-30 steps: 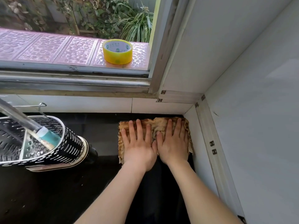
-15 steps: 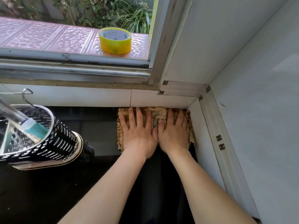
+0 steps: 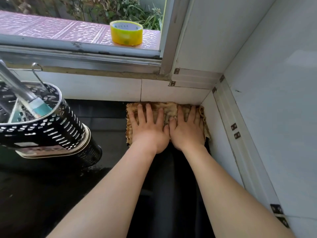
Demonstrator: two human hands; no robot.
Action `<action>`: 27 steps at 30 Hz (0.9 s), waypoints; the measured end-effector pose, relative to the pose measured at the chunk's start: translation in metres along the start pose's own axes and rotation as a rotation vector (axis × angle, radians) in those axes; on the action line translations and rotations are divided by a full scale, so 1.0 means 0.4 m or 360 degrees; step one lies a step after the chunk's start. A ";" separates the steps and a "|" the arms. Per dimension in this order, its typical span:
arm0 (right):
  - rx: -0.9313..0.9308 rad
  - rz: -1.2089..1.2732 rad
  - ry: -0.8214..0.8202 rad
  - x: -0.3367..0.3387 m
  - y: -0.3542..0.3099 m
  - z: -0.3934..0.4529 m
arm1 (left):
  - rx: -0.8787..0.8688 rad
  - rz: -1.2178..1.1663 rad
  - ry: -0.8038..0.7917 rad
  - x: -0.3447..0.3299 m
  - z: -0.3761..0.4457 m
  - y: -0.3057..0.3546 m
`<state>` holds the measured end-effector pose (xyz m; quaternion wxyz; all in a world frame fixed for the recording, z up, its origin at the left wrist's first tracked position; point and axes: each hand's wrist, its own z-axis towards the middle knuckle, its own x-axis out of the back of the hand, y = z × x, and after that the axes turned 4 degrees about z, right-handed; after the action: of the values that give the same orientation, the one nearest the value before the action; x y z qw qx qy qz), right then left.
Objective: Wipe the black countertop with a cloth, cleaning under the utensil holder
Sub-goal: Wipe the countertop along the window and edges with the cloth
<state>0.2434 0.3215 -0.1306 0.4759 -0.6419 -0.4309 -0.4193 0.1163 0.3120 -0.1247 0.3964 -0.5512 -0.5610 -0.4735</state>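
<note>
Cloth (image 3: 169,111) lies flat in the back right corner of the black tabletop (image 3: 106,121), frame centre. Left hand (image 3: 150,129) and right hand (image 3: 186,130) press it, fingers straight, spread. Step: wiping the corner. Next, probably: lift the utensil holder (image 3: 49,129), left of frame, holding a metal-handled utensil (image 3: 17,86).

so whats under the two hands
The cloth, flat on the black countertop in the back corner, pressed by the left hand and right hand. The countertop beneath it is hidden.
</note>
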 end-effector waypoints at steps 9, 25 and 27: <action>0.0080 -0.0008 0.0092 -0.025 0.048 -0.163 | -0.0079 -0.0070 0.0044 -0.045 -0.162 0.008; 0.0023 -0.0124 0.0012 -0.087 0.173 -0.656 | -0.0189 -0.0182 -0.0079 -0.137 -0.649 0.074; 0.0006 -0.0127 0.0009 -0.098 0.190 -0.711 | -0.0194 -0.0199 -0.0028 -0.171 -0.703 0.083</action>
<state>0.2683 0.0254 -0.1312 0.4613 -0.6220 -0.4557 -0.4390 0.1328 0.0210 -0.1211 0.3268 -0.5425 -0.5679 -0.5257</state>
